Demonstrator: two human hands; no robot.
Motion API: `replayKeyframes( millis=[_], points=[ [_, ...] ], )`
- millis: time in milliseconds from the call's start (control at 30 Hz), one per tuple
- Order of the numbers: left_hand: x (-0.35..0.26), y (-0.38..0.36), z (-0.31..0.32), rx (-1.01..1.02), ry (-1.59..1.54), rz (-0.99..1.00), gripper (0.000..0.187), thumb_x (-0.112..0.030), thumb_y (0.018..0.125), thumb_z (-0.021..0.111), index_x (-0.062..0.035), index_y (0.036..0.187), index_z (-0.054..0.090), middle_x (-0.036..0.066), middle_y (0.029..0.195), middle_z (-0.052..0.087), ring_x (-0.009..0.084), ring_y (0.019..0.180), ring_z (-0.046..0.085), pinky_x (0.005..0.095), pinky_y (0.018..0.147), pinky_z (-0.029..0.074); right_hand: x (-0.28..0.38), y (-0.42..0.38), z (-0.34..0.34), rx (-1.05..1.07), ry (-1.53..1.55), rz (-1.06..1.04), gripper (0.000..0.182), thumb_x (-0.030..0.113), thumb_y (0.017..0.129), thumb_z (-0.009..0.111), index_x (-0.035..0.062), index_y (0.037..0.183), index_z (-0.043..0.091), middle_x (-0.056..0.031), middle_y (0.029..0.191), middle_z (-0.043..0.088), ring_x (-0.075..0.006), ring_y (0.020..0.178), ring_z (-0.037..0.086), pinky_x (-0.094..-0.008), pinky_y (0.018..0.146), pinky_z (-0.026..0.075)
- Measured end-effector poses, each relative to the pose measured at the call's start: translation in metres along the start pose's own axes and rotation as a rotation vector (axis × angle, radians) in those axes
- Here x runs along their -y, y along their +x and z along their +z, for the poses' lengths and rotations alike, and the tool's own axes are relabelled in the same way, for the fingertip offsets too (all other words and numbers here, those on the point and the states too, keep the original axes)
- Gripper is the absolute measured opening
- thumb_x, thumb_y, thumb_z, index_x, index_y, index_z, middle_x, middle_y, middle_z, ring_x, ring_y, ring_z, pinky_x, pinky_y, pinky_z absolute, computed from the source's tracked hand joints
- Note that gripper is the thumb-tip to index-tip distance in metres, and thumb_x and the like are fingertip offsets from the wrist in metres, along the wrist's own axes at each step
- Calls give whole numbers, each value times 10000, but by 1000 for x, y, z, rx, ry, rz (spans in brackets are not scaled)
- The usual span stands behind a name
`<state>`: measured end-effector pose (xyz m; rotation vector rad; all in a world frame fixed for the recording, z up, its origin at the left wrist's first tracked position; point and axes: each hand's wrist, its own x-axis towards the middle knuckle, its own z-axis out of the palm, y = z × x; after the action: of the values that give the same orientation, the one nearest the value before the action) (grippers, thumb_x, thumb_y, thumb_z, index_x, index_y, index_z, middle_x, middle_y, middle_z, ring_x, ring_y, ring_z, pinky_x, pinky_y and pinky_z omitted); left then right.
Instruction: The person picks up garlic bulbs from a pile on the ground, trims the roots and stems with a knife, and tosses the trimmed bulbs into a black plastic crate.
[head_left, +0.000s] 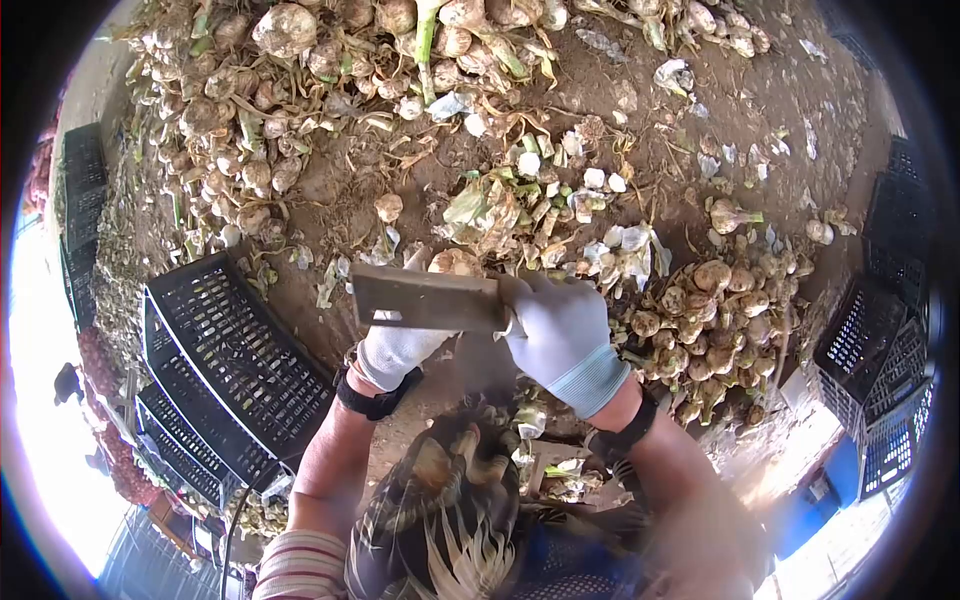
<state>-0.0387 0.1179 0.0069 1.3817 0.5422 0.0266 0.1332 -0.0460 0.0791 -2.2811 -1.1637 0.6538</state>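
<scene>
In the middle of the head view, my right hand, in a white glove, is closed around the handle of a cleaver. The broad blade points left and crosses in front of my left hand. That hand, also gloved, is closed on a garlic bulb, which shows just above the blade's upper edge; most of its fingers are hidden behind the metal. Beyond the bulb lies a heap of cut stalks and dry leaves. A single garlic bulb rests on the soil left of it.
A big pile of garlic with stalks spreads across the far left. Trimmed bulbs are heaped right of my right hand. Black plastic crates are stacked at the left, and more crates stand at the right edge.
</scene>
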Motion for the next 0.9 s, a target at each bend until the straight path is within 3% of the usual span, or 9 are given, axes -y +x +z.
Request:
replayKeyframes(
  millis=[67,167,333,400,600,767,833,867,900],
  points=[
    [12,-5,-6,14,-313,30,541,-124,876,741,-16,1351,505,77,1129,658,156,1084,614,319,924,527,-6,1,6,-100,-40,-127,77,161,838,645,133,897,686,-66,753,674,-264,596,644,-399,571,521],
    [-82,12,15,61,-76,-273,657,-184,769,816,7,1322,517,70,1154,655,148,1069,600,315,958,477,-56,-6,17,215,-163,370,118,199,853,646,125,925,706,-98,794,710,-294,697,706,-426,659,560],
    [-70,27,33,108,406,174,409,2,709,724,-51,1104,629,42,995,603,188,923,604,340,871,494,-56,-14,15,120,228,328,229,266,844,661,143,1029,716,-142,801,708,-351,741,696,-441,697,564],
    [-68,30,33,190,1100,461,230,-108,695,729,-87,920,684,71,1072,624,300,1058,585,436,938,472,-34,-3,-1,199,307,257,241,283,868,621,127,1028,712,-175,774,687,-367,728,685,-453,691,558],
    [-73,32,76,269,765,697,174,-92,706,707,-119,878,702,16,1136,654,297,1151,588,406,972,506,-99,-55,77,549,-43,326,306,358,955,577,84,978,712,-84,780,709,-283,688,683,-400,707,575],
    [-92,104,136,327,673,809,575,-188,737,745,-217,1284,568,47,1353,548,285,1266,502,389,963,483,-75,-80,111,-349,-287,-272,286,317,909,666,46,985,716,-77,769,714,-221,687,684,-359,691,564],
    [-101,175,111,323,1155,767,448,-196,808,711,-179,1242,602,65,1360,555,267,1173,580,337,895,539,-62,-67,71,184,838,639,253,233,844,751,35,999,728,-59,749,712,-165,662,662,-321,659,541],
    [-106,211,99,304,1637,689,330,-204,879,677,-140,1200,637,82,1367,562,249,1081,657,285,827,594,-69,-65,73,139,842,721,215,162,806,779,32,971,732,-46,718,700,-132,637,636,-305,626,517],
    [-95,244,89,158,1371,137,421,-169,900,651,-114,1310,571,98,1437,500,258,1017,682,311,856,602,-73,-63,74,45,805,693,196,165,824,775,35,965,734,-29,705,685,-109,600,599,-287,589,495]
  ],
)
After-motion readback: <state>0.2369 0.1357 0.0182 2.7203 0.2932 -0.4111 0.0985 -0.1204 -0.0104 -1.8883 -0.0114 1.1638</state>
